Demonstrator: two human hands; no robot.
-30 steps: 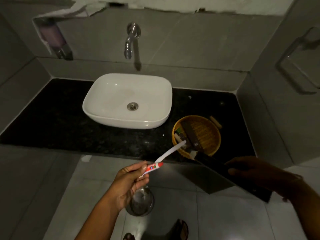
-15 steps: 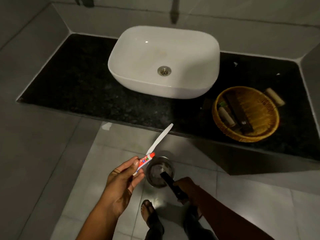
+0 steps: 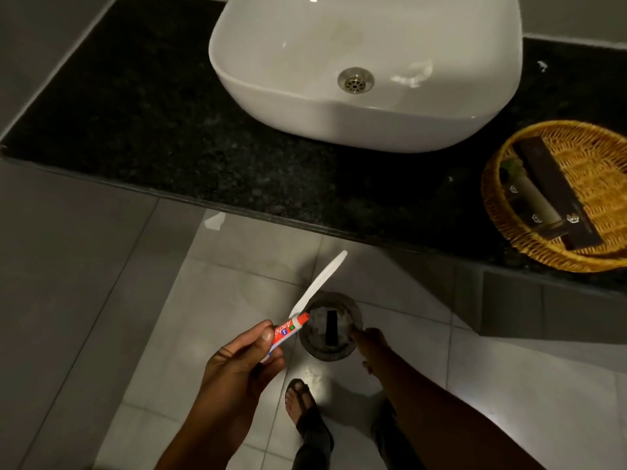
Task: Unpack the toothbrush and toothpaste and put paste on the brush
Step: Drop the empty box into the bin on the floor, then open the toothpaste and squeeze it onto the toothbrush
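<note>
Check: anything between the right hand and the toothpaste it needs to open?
Nothing visible. The left hand holds toothpaste and toothbrush together; the right hand is at the bin beside them.

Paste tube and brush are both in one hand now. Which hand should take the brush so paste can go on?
Right. The left hand grips both toothpaste tube and toothbrush; the right hand is empty at the bin.
</note>
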